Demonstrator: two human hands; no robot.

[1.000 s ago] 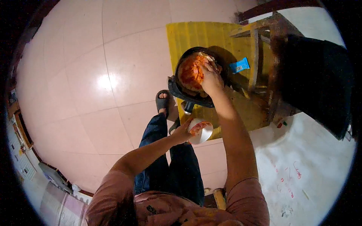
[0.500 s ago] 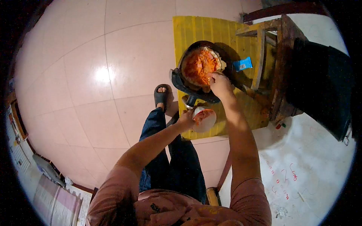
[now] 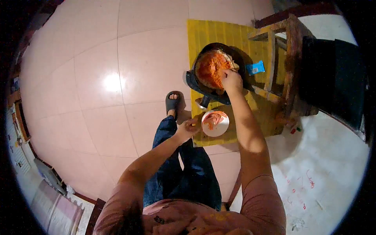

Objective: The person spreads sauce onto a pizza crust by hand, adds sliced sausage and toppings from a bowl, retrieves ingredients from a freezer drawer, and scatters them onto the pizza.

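Observation:
A dark round pan (image 3: 239, 58) stands on a yellow slatted board, holding a flat round of dough spread with orange-red topping (image 3: 211, 70); its pale edge shows at the upper right. My right hand (image 3: 232, 81) is over the pan's right side, fingers pressed together at the topping; what they hold is hidden. Below the pan, a white bowl (image 3: 219, 130) sits on the board with reddish-orange food smeared inside. My left hand (image 3: 187, 130) is just left of the bowl, apart from its rim, with fingers loosely bent and nothing visible in them.
A blue packet (image 3: 255, 68) lies right of the pan, close to the legs of a wooden stool (image 3: 291, 58). The pan's dark handle (image 3: 205, 102) points toward me. The yellow board (image 3: 199, 33) rests on pink floor tiles, and dark fabric (image 3: 333, 82) hangs at the right.
My left hand has let go of the bowl and drawn left; the bowl, tilted before, now sits flat on the board. My right hand stays over the topping. The whole view has shifted slightly.

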